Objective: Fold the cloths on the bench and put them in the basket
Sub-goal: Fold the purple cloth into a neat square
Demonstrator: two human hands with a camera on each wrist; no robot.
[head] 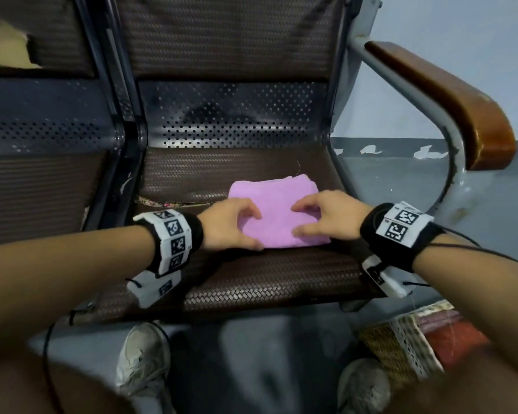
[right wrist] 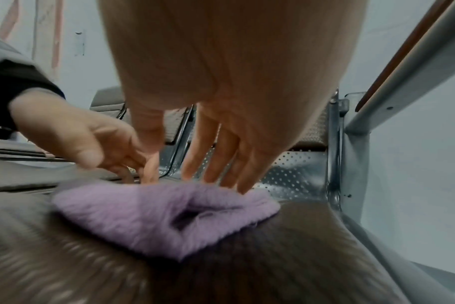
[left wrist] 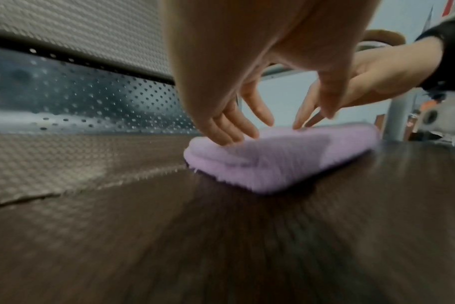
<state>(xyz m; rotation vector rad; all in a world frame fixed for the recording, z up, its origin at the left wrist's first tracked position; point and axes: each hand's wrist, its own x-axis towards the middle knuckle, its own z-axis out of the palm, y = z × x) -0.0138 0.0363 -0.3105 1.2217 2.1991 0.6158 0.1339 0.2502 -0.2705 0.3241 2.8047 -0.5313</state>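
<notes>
A lilac cloth (head: 277,210), folded into a small thick rectangle, lies on the brown woven bench seat (head: 251,282). My left hand (head: 251,231) rests on its left part, fingers on top and thumb along the near edge. My right hand (head: 299,219) lies on its right part. In the left wrist view, the left hand (left wrist: 273,121) has straight fingers touching the cloth (left wrist: 273,164). In the right wrist view, the right hand (right wrist: 185,172) spreads straight fingers on the cloth (right wrist: 148,216). Neither hand grips it. The wicker basket (head: 401,345) stands on the floor at lower right.
A brown wooden armrest (head: 449,100) on a grey metal frame borders the seat on the right. The perforated metal backrest (head: 237,115) rises behind. A yellowish cloth (head: 6,46) shows on the neighbouring seat, far left. Red fabric (head: 452,333) lies in the basket. My shoes (head: 141,357) are below the seat.
</notes>
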